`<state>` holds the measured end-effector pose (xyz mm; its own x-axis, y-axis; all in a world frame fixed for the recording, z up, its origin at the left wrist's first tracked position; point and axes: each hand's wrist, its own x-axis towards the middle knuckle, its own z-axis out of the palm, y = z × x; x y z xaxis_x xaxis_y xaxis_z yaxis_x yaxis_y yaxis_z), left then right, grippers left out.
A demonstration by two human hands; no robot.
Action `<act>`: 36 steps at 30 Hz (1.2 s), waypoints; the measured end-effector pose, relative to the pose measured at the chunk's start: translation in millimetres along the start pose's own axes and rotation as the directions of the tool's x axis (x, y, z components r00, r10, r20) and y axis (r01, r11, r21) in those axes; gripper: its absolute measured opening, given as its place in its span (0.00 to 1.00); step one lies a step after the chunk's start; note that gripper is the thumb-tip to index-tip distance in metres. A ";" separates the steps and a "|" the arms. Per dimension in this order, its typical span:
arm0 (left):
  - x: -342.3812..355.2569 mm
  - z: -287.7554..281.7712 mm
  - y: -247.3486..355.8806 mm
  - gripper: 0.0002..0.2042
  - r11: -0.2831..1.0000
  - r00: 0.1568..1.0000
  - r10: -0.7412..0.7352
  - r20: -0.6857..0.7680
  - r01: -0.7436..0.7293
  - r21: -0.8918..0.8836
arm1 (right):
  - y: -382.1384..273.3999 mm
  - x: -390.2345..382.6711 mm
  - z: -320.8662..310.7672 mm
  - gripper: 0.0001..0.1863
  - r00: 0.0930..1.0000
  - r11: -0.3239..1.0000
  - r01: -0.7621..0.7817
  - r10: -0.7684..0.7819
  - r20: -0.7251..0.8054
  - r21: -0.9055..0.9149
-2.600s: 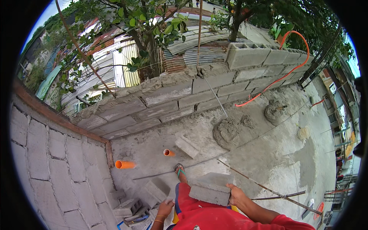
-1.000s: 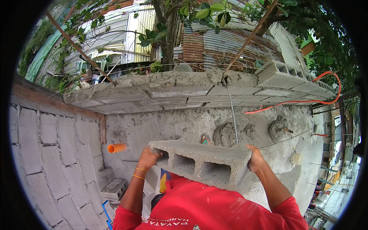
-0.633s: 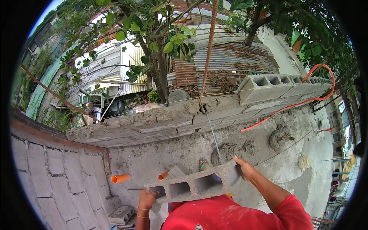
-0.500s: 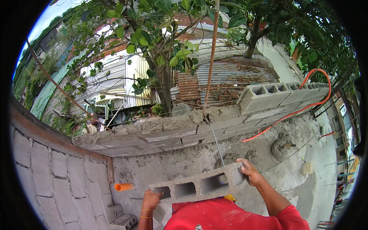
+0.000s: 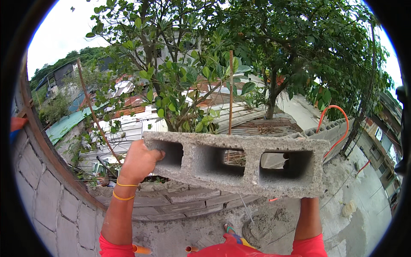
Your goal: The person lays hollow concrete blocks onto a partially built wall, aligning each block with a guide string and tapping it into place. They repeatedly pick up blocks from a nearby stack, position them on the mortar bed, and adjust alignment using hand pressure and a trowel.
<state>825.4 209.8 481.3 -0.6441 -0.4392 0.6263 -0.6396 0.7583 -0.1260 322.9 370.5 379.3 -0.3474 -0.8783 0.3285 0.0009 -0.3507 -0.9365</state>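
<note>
Head view shows us gripping the left end of a grey hollow block (image 5: 251, 171) with our left hand (image 5: 139, 159), one digit reaching into its left hollow, while our right forearm (image 5: 309, 218) disappears behind the right end, so our right hand is hidden and we cannot tell its grip. Beyond it, the block covers part of the far wall (image 5: 184, 199); near us, two orange pipes (image 5: 142, 249) show only partly.

Leafy trees (image 5: 282, 55) over metal roofs (image 5: 267, 125); pale sky (image 5: 60, 32) and green sheet (image 5: 65, 127) at left; two orange pipes (image 5: 142, 249) near the bottom; orange hose (image 5: 346, 125) looping at right.
</note>
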 end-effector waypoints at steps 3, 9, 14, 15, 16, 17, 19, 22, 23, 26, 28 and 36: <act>93.3 -52.6 -20.4 0.06 0.917 0.951 -0.307 0.031 0.304 -0.260 | -31.7 85.1 -28.9 0.28 0.960 0.953 0.281 -0.277 -0.052 0.116; 279.9 -123.0 -39.6 0.11 0.662 0.784 -0.618 -0.064 0.474 -0.580 | -136.2 273.7 -22.8 0.27 0.887 0.834 0.454 -0.456 -0.074 0.314; 383.5 -136.4 -52.9 0.14 0.680 0.798 -0.597 0.087 0.560 -0.472 | -197.0 369.2 2.2 0.31 0.947 0.921 0.291 -0.316 0.060 0.260; 398.3 -131.4 -56.0 0.15 0.697 0.792 -0.601 0.106 0.585 -0.416 | -200.2 383.3 6.3 0.32 0.960 0.936 0.238 -0.267 0.083 0.261; 407.2 -127.7 -60.0 0.16 0.707 0.773 -0.624 0.113 0.621 -0.340 | -200.3 395.2 10.2 0.33 0.975 0.953 0.177 -0.204 0.092 0.247; 418.1 -123.0 -63.2 0.19 0.712 0.761 -0.634 0.134 0.643 -0.284 | -197.0 405.3 11.5 0.34 0.974 0.959 0.144 -0.181 0.137 0.244; 430.0 -107.6 -68.8 0.20 0.694 0.727 -0.668 0.159 0.685 -0.221 | -186.0 420.9 11.5 0.35 0.984 0.979 0.064 -0.094 0.151 0.194; 438.3 -78.0 -75.6 0.25 0.680 0.692 -0.695 0.195 0.721 -0.134 | -157.0 438.1 7.8 0.37 0.987 0.983 -0.006 -0.023 0.157 0.184; 436.7 -67.9 -78.0 0.25 0.679 0.688 -0.689 0.226 0.723 -0.128 | -145.4 441.1 3.2 0.38 0.986 0.982 -0.036 0.005 0.168 0.185; 422.2 -32.2 -86.1 0.24 0.662 0.658 -0.698 0.285 0.743 -0.094 | -98.8 444.5 -4.2 0.38 0.966 0.969 -0.169 0.127 0.223 0.178; 402.9 -2.7 -91.6 0.22 0.648 0.630 -0.669 0.394 0.754 -0.106 | -64.6 441.2 -9.4 0.36 0.958 0.957 -0.246 0.217 0.185 0.153; 281.3 164.5 -86.8 0.16 0.384 0.371 -0.752 0.545 0.918 -0.096 | 132.5 366.3 -23.4 0.31 0.898 0.839 -0.439 0.424 0.120 0.321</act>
<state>630.7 -58.8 541.9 0.0128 -0.9957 -0.0920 -0.7971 -0.0657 0.6003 173.8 10.0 372.7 -0.1995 -0.9760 -0.0875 0.4539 -0.0129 -0.8910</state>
